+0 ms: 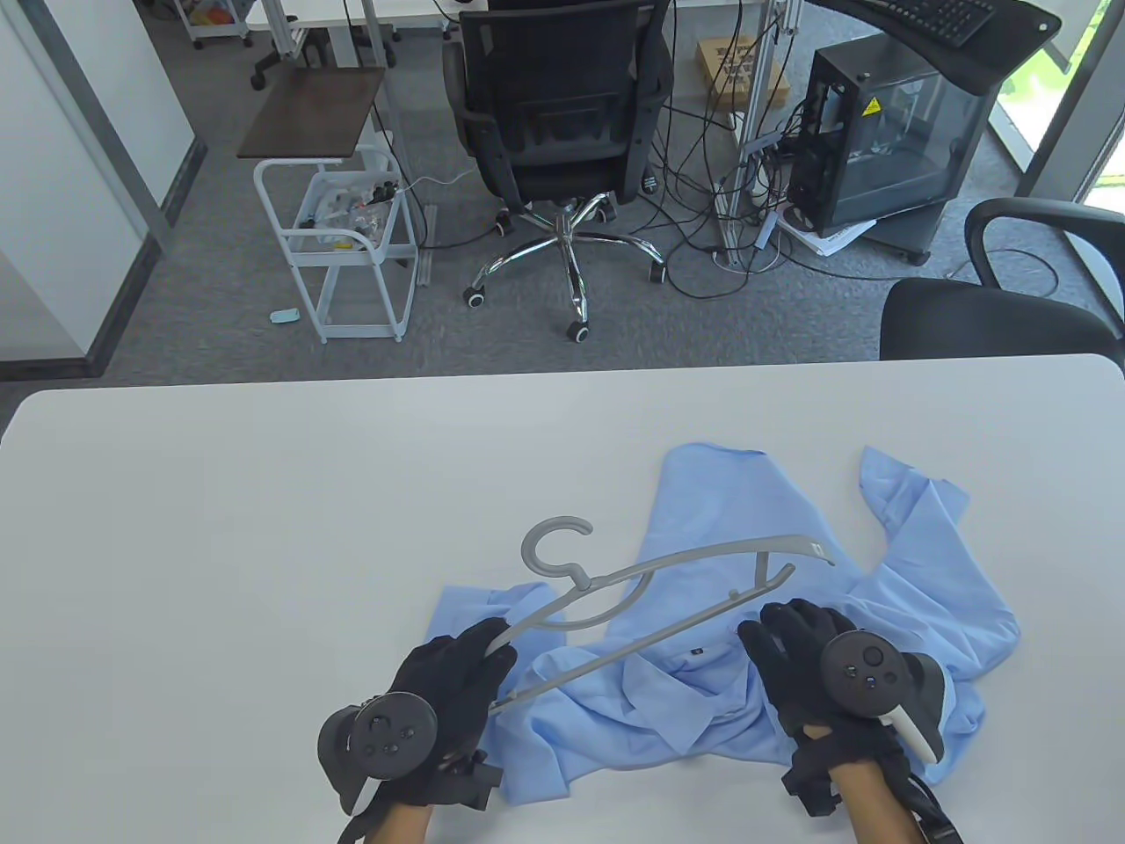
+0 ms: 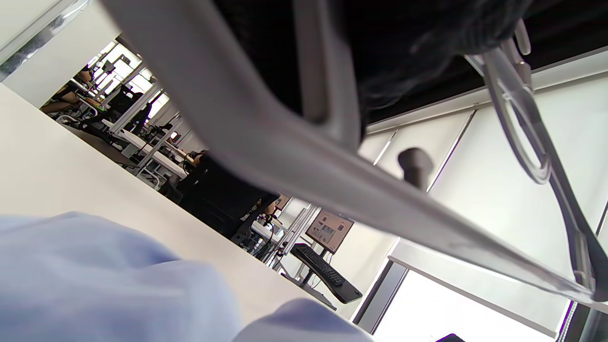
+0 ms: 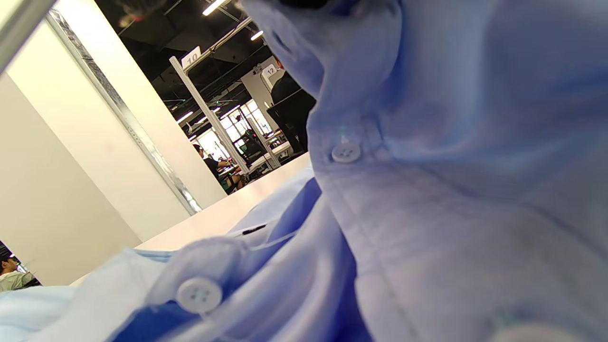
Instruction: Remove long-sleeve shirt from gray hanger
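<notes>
Both hands sit low in the frame: the left hand (image 1: 457,681) grips the lower-left end of the slim gray plastic hanger (image 1: 655,589), whose long axis runs up toward the right, hook at centre. The hanger looks free above the crumpled light-blue long-sleeve shirt (image 1: 703,703) on the white worktop (image 1: 264,527). The right hand (image 1: 804,673) presses flat on the shirt, nearer the hanger's far end.
</notes>
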